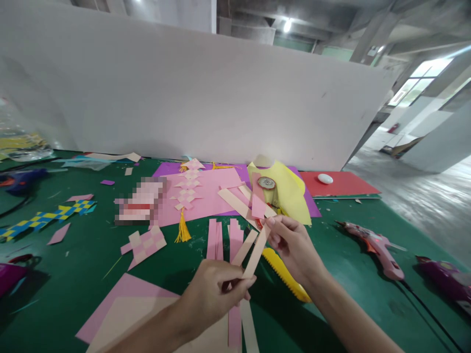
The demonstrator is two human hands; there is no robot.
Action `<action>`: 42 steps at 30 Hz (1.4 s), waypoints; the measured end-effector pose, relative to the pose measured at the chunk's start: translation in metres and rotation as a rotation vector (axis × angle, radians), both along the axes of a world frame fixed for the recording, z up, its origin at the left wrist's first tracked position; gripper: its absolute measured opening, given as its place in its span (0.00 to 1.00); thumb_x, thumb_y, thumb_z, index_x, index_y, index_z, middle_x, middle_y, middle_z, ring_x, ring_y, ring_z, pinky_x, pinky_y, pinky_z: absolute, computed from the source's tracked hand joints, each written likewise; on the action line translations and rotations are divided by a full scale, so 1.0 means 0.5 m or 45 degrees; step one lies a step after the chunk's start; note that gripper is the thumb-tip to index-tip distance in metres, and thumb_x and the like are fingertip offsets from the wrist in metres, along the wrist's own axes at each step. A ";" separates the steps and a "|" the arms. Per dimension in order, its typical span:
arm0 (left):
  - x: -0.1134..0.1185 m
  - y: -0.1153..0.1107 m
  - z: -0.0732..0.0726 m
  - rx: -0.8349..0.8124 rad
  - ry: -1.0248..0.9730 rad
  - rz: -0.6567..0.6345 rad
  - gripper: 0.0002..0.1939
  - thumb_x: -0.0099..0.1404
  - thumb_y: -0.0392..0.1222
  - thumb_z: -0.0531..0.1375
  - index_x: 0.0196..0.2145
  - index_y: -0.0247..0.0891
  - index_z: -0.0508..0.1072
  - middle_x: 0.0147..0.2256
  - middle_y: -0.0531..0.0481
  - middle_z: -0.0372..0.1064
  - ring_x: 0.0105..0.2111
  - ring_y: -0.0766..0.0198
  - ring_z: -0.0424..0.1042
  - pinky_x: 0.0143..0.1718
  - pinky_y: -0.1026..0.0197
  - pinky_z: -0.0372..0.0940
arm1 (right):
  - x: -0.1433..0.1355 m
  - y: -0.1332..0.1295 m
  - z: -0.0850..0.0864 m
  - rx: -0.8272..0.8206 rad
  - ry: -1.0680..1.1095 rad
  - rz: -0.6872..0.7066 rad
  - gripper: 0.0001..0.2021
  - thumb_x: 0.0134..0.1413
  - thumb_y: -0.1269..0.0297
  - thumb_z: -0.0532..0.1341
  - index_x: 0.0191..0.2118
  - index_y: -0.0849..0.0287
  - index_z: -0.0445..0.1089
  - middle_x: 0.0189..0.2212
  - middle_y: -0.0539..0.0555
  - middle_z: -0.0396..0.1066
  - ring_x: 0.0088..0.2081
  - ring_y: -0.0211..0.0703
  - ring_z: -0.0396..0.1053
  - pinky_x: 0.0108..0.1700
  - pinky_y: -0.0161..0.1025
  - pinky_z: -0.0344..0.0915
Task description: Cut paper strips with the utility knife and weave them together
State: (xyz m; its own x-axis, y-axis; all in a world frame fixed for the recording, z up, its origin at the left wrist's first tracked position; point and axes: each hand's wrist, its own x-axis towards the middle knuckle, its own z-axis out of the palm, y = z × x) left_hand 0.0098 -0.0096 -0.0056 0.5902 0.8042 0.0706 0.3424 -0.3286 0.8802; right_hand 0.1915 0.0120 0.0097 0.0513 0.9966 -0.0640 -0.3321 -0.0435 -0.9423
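A peach paper strip (257,251) is stretched between my two hands. My left hand (219,285) pinches its lower end between thumb and fingers. At the upper end, my right hand (290,239) grips it with thumb and forefinger. A second peach strip (246,246) slants up beside it from my left hand; its lower end is hidden by the fingers. Pink paper strips (235,240) lie on the table under and behind my left hand. Close by my right hand rests a yellow plastic tool with a ridged edge (285,274).
A woven pink paper ornament (187,189) with a yellow tassel (183,228) lies on pink sheets (221,179). A pink glue gun (373,245) sits at right, its cord trailing forward. A blue-yellow woven strip (47,216) is at left. A white panel (184,93) stands behind the green table.
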 end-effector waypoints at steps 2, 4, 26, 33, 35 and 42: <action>-0.003 0.000 0.002 -0.064 0.000 0.012 0.15 0.61 0.45 0.58 0.22 0.33 0.76 0.20 0.49 0.71 0.21 0.67 0.68 0.21 0.68 0.56 | -0.002 0.000 0.001 0.006 0.000 0.003 0.18 0.49 0.61 0.65 0.16 0.61 0.59 0.14 0.45 0.54 0.19 0.29 0.50 0.21 0.32 0.44; -0.006 0.002 0.005 -0.131 -0.025 0.008 0.13 0.58 0.47 0.60 0.26 0.33 0.76 0.23 0.49 0.71 0.22 0.66 0.67 0.21 0.68 0.57 | -0.007 -0.002 0.002 0.017 -0.009 0.017 0.19 0.50 0.61 0.64 0.16 0.61 0.59 0.14 0.45 0.54 0.19 0.29 0.50 0.20 0.31 0.44; -0.025 0.062 -0.010 -0.663 -0.739 0.571 0.20 0.63 0.48 0.56 0.18 0.37 0.55 0.16 0.59 0.50 0.18 0.72 0.48 0.19 0.70 0.50 | -0.067 -0.036 -0.048 0.875 -1.702 0.473 0.13 0.58 0.73 0.52 0.43 0.55 0.71 0.33 0.54 0.67 0.36 0.42 0.62 0.36 0.37 0.60; -0.027 0.069 -0.008 -0.502 -0.536 0.743 0.13 0.59 0.48 0.59 0.31 0.41 0.59 0.15 0.62 0.55 0.16 0.72 0.52 0.16 0.71 0.48 | -0.060 -0.032 -0.053 1.030 -1.699 0.451 0.10 0.58 0.73 0.53 0.35 0.57 0.72 0.30 0.54 0.66 0.35 0.42 0.61 0.35 0.38 0.59; -0.033 0.074 -0.010 -0.392 -0.459 0.776 0.12 0.60 0.48 0.58 0.30 0.41 0.57 0.16 0.62 0.55 0.16 0.72 0.53 0.17 0.71 0.49 | -0.045 -0.023 -0.036 0.943 -1.457 0.344 0.08 0.57 0.71 0.56 0.33 0.58 0.72 0.30 0.53 0.67 0.35 0.41 0.62 0.37 0.38 0.59; -0.043 0.069 -0.028 -0.032 0.129 0.567 0.08 0.61 0.45 0.53 0.37 0.43 0.66 0.18 0.58 0.61 0.16 0.65 0.62 0.15 0.69 0.50 | -0.005 -0.004 0.004 0.213 -0.619 0.212 0.14 0.50 0.58 0.63 0.21 0.59 0.65 0.21 0.47 0.59 0.25 0.35 0.56 0.27 0.34 0.53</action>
State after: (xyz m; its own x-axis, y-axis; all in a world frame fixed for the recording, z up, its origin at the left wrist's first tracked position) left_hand -0.0116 0.0249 -0.0196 0.1896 0.9818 0.0077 0.5300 -0.1090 0.8410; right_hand 0.1890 0.0099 0.0118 -0.1238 0.9884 0.0884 0.1427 0.1059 -0.9841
